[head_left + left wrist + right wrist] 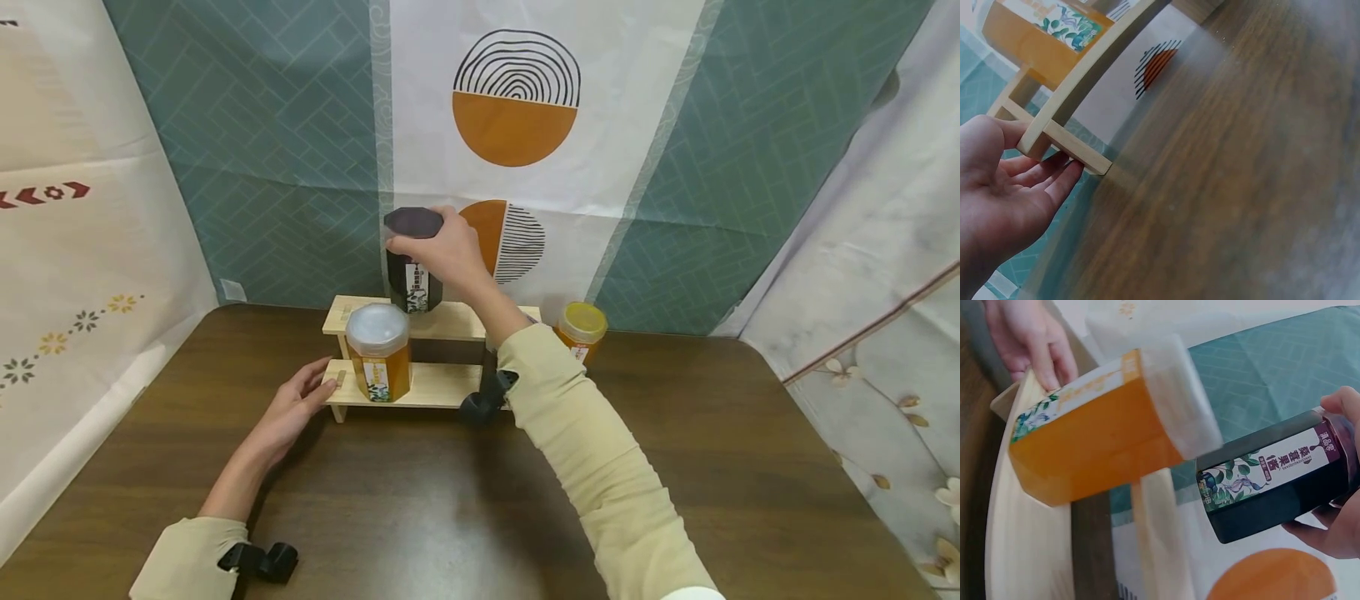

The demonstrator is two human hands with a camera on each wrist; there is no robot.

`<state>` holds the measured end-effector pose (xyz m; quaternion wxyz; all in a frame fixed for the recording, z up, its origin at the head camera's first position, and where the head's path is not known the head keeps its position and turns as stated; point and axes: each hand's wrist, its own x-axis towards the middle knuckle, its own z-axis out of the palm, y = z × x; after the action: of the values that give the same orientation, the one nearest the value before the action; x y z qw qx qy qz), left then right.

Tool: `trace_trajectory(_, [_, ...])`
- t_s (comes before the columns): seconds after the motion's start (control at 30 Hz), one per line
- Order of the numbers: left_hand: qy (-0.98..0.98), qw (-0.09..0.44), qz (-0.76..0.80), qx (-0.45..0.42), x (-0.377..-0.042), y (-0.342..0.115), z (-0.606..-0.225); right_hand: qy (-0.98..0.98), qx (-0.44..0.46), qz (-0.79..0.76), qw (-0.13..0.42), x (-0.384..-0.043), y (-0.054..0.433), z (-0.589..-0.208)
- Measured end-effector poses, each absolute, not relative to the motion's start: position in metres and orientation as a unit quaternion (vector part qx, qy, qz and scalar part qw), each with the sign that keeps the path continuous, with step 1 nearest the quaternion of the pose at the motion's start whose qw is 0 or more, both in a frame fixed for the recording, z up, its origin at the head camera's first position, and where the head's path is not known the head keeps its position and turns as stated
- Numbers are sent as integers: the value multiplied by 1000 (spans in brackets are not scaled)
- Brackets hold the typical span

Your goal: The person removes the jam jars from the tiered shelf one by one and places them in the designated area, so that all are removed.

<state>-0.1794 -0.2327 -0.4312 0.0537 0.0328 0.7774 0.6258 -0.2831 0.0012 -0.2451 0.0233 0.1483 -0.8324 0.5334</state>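
My right hand (456, 254) grips a dark hexagonal jar (1266, 475) near its dark lid, with fingers and thumb around the top. The jar is upright at the upper tier of a two-tier wooden rack (442, 383), overlapping that tier in the head view. At the rack's left end, my left hand (288, 408) pinches the lower board, thumb above and fingers beneath it in the left wrist view. Close beside that hand, an amber jar (386, 375) with a whitish lid stands on the lower tier.
To the right of the rack is another amber jar (582, 329) with a yellow lid, partly hidden by the right sleeve (592, 450). The brown wooden table (375, 500) meets a patterned cloth backdrop (285, 167) just behind the rack.
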Motion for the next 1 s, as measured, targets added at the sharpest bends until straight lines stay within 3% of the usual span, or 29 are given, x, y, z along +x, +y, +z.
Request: trace_trajectory(1.0, [777, 67, 626, 26, -177, -232, -429, -821, 67, 563, 67, -283, 144, -238])
